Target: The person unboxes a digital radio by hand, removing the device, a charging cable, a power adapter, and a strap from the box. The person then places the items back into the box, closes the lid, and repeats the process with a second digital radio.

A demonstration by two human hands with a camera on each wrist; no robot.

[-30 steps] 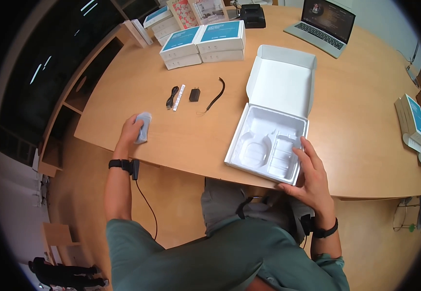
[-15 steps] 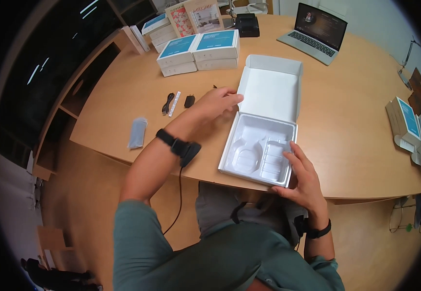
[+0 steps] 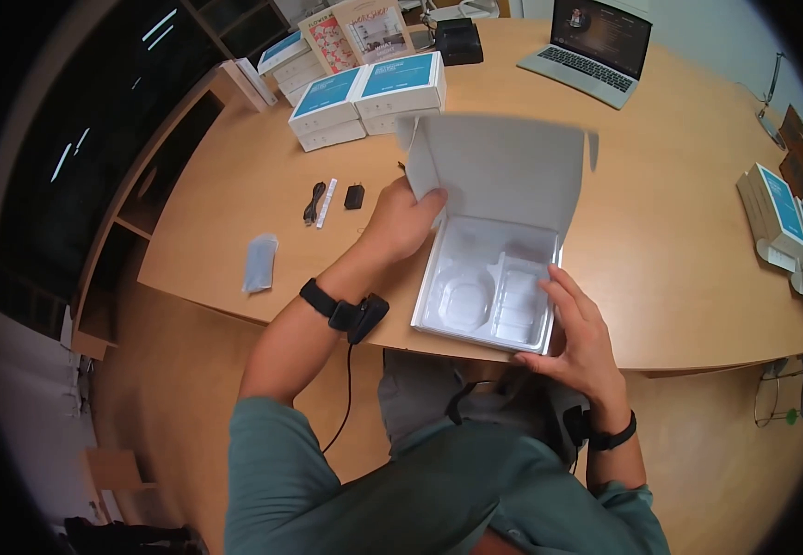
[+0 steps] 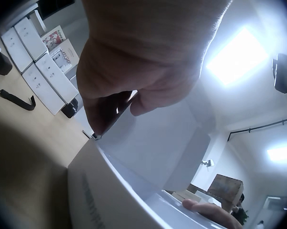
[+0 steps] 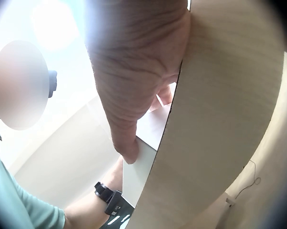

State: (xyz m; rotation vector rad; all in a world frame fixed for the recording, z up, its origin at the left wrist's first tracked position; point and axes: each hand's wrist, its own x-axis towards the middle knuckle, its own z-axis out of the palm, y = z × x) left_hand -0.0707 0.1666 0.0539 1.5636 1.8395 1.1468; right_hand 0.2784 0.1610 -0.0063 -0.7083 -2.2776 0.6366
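Note:
A white box (image 3: 420, 314) stands at the table's front edge, its moulded white tray (image 3: 464, 298) holding nothing. Its lid (image 3: 503, 171) is tilted up, and my left hand (image 3: 401, 220) pinches the lid's left edge between thumb and fingers. In the left wrist view the same hand (image 4: 138, 62) grips the lid (image 4: 153, 138) just above the box wall (image 4: 105, 191). With thumb at the front and fingers over the right rim, my right hand (image 3: 582, 338) holds the box; the right wrist view shows this hand (image 5: 138, 71) around the box corner.
Left of the box lie a grey-blue packet (image 3: 260, 264), a coiled black cable (image 3: 315, 203), a white strip (image 3: 327, 203) and a black adapter (image 3: 354, 197). Blue-topped boxes (image 3: 401, 76) stand behind them. A laptop (image 3: 596, 55) is at the back; more boxes (image 3: 776, 208) are at the right.
The left hand has let go of the grey-blue packet, moved right to the box and taken hold of the lid, which has swung up from lying back. The right hand remains at the box.

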